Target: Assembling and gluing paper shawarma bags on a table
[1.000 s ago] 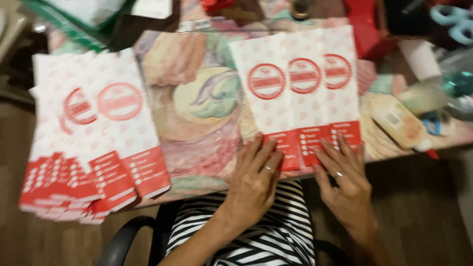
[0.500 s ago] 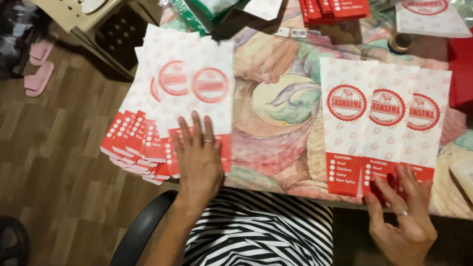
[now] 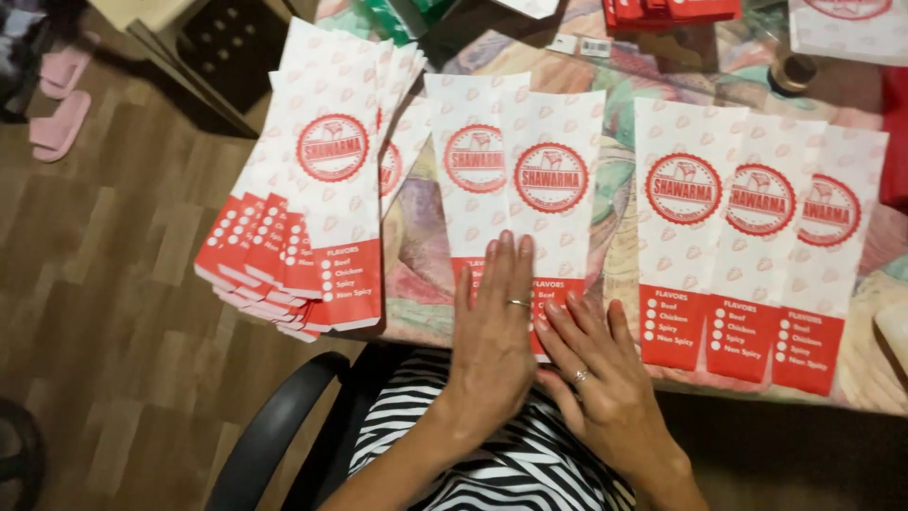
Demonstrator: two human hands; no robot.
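My left hand [image 3: 494, 333] lies flat, fingers together, on the red lower end of two overlapping white-and-red paper bags [image 3: 530, 161] on the table in front of me. My right hand [image 3: 600, 378] rests flat just to its right, fingertips on the same bags' bottom edge. Both hands wear a ring and hold nothing. A fanned stack of the same bags [image 3: 312, 189] overhangs the table's left edge. Three more bags [image 3: 757, 237] lie side by side, overlapping, to the right of my hands.
The table carries a colourful patterned cloth [image 3: 426, 265]. More red bag bundles [image 3: 672, 9] and a tape roll [image 3: 793, 71] sit at the far edge. A black chair arm [image 3: 274, 426] is at my left. Pink slippers [image 3: 59, 104] lie on the wooden floor.
My left hand left the fanned stack and my right hand left the three bags; both now press on two bags laid in the middle. The view shifted slightly.
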